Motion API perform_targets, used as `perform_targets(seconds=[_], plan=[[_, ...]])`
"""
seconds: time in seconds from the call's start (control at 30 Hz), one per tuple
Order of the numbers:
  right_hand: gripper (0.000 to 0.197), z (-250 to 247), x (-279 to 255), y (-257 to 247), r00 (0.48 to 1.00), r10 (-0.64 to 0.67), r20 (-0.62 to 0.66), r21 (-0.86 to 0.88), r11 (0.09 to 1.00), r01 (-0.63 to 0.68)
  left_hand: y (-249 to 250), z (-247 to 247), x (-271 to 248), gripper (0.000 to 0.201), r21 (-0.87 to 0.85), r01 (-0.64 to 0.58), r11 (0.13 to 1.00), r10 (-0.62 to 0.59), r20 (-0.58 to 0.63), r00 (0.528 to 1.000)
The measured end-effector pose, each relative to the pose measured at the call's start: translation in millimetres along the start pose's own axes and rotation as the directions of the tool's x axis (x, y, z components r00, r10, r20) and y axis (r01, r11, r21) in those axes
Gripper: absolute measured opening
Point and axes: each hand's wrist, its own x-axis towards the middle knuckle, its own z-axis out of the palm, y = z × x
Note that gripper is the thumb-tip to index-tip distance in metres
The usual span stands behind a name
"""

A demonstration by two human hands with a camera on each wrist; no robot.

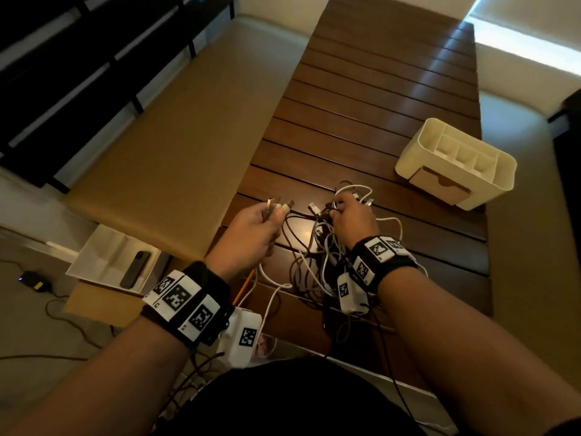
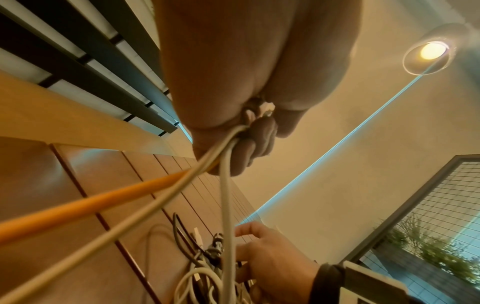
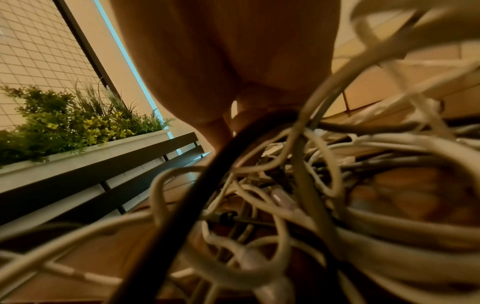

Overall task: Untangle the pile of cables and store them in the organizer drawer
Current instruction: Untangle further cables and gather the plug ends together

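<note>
Head view: plugs pointing away.

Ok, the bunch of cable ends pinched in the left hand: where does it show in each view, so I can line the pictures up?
Head: cable ends stick out above the left hand, left of centre, beside the cable pile.
Left wrist: centre, the ends barely show between the curled fingers; white and orange cables trail down-left.
Right wrist: not in view; the pile fills it.
Shared landmark: the slatted wooden table, also and.

Dim, warm – ceiling lamp glare, edges blurry.
</note>
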Motion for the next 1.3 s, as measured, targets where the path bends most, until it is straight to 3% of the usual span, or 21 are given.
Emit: perform_targets(seconds=[0.1,0.2,0.47,0.63,0.83,1.03,1.17,1.3], plan=[[0.021,-0.8,-1.4,3.8,0.996,-0.082,0.041,-0.048,0.995,0.084,-1.5,1.4,-1.3,0.028,-0.117,0.032,0.993,-0.031,0.012,0.999],[0.011,3.3,-0.5,6.1,0.986,-0.146,0.077,-0.137,0.978,0.155,-3.1,-2.1,-2.1,0.030,-0.183,0.022,0.983,-0.021,0.010,1.000],[0.012,9.8,6.7,-3.6,0.948,-0.318,0.001,-0.128,0.940,0.315,-4.9,-10.9,3.8,0.028,-0.083,0.039,0.996,-0.040,-0.013,0.999],[0.019,9.8,17.3,-6.3,0.962,-0.272,0.037,-0.086,0.958,0.275,-6.2,-14.2,13.3,0.024,-0.057,0.053,0.997,-0.054,-0.019,0.998],[0.029,18.2,33.1,-8.8,0.974,-0.136,0.181,-0.131,0.978,0.161,2.2,-13.1,19.4,0.020,-0.080,0.081,0.993,-0.082,-0.008,0.997],[0.008,18.7,30.0,-7.3,0.972,-0.199,0.127,-0.086,0.974,0.211,7.8,-11.7,23.9,0.020,-0.089,0.092,0.992,-0.092,0.007,0.996],[0.014,8.9,28.4,-9.9,0.989,-0.115,0.095,0.114,0.988,0.104,6.6,-8.5,24.4,0.021,-0.047,0.061,0.997,-0.061,0.009,0.998],[0.021,-19.6,18.6,-12.0,0.993,-0.113,-0.018,0.229,0.967,0.114,6.8,-6.2,21.6,0.021,-0.023,0.040,0.999,-0.040,0.035,0.999]])
